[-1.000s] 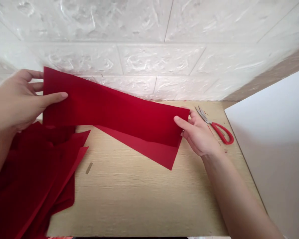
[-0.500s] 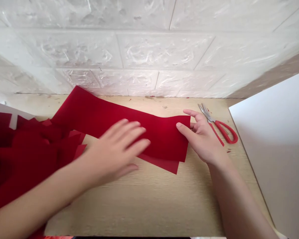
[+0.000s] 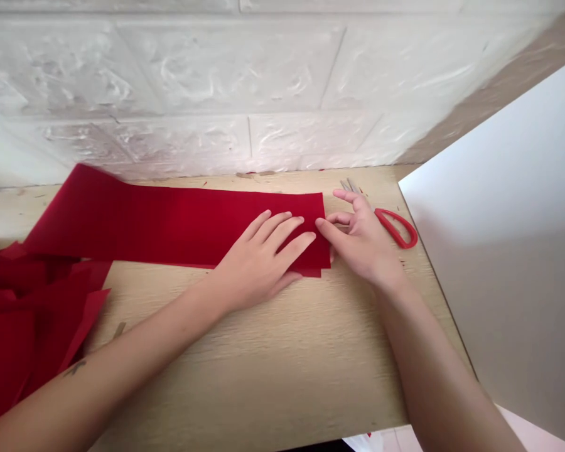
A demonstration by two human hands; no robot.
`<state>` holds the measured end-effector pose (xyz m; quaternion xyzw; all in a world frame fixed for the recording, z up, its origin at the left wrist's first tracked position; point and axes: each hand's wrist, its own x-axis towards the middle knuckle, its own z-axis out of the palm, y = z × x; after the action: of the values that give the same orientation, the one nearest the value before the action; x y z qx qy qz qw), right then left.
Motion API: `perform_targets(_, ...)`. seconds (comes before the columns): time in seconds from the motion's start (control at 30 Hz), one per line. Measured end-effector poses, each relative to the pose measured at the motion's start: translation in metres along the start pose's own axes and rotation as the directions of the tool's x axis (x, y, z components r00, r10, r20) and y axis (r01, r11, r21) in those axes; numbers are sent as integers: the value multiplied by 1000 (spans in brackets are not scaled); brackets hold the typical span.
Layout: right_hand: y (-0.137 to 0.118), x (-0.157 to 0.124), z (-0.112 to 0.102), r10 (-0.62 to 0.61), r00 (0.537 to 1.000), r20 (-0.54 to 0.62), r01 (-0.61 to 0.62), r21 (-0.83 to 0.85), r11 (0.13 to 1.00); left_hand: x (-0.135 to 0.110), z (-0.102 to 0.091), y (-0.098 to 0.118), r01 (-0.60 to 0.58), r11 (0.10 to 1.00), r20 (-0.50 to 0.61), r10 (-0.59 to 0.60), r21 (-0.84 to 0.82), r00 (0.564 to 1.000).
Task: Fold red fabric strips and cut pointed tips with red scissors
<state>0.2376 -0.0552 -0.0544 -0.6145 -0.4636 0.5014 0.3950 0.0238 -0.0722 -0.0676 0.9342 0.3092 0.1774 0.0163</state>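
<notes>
Red strip [image 3: 179, 220]: near the table's [image 3: 282, 370] far edge, long axis roughly parallel to it, squared end pointing toward the right edge.
Left hand [image 3: 261, 260]: palm down on the strip, fingers slightly spread, gripping nothing.
Right hand [image 3: 362, 238]: thumb at the squared end, fingers loosely curled; cannot tell whether they pinch.
Lower layer [image 3: 312, 273]: peeks out nearside; smoothing seems underway, next calling for evened edges.

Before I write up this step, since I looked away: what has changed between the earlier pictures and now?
The left hand let go of the red strip's left end and moved right, now spread over the strip near its right end. The strip came down, mostly onto the table; less of the lighter layer shows below it.

The right hand stayed at the strip's right end.
</notes>
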Motion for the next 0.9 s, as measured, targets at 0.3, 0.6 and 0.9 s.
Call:
perform_targets(0.3,8,-1,-3,-133,989,67,142,-157,977,8,9,-6,-97,989,-127,83,-111,988)
perform_targets(0.6,10,1,-5,-113,989,95,120,-77,990,8,10,-7,-148,987,-133,138,-68,982)
perform_targets(0.9,13,1,-8,-79,989,126,90,-86,992,8,4,-9,-230,972,-106,224,-51,969)
